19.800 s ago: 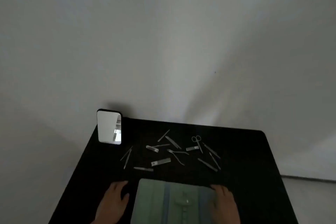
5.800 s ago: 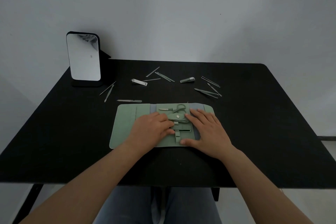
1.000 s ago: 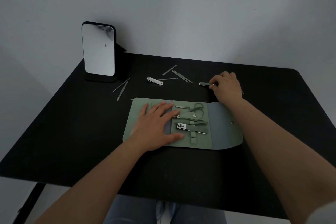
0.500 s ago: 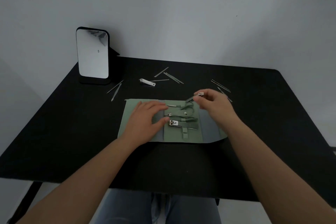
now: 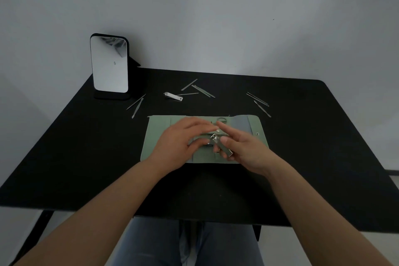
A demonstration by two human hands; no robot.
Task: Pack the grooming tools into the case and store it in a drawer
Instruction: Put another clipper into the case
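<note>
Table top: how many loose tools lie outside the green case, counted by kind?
Nail clipper: 1
Slender metal tools: 7
Total: 8
Not counted: the second clipper, held in the right hand.

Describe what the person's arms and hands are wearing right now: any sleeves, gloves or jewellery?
Both forearms are bare, with no sleeves in view. The left hand and right hand wear no gloves; no rings or watch are visible. Blue jeans show below the table.
</note>
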